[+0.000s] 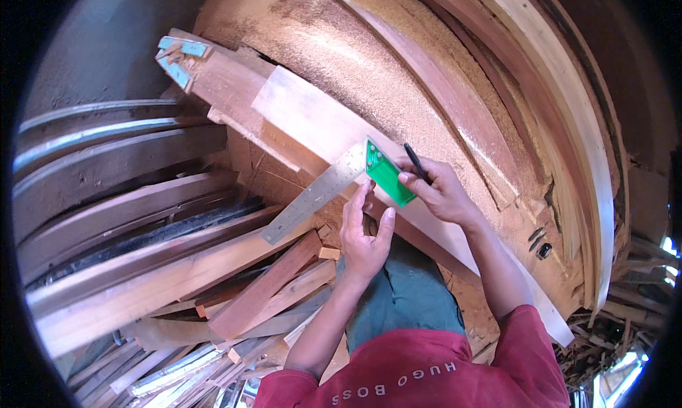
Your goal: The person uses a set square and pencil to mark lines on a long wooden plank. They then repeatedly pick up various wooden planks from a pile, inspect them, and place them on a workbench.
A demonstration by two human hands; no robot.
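Black pen (pixel 415 161); lower end hidden

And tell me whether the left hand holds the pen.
No, the pen is in the right hand.

In front of the person, the board (pixel 305 113) is running aslant from far left to near right, lying over a timber (pixel 227 81); the square (pixel 312 195) is lying across the board, its blade reaching leftward past the near edge; the left hand (pixel 367 248) is hovering just nearside of the handle; the right hand (pixel 442 191) is touching the handle's right side, holding a pen (pixel 416 163); sawdust (pixel 369 74) is spreading behind, planks (pixel 590 159) lying farther right; beams (pixel 142 280) are lying side by side at the left.
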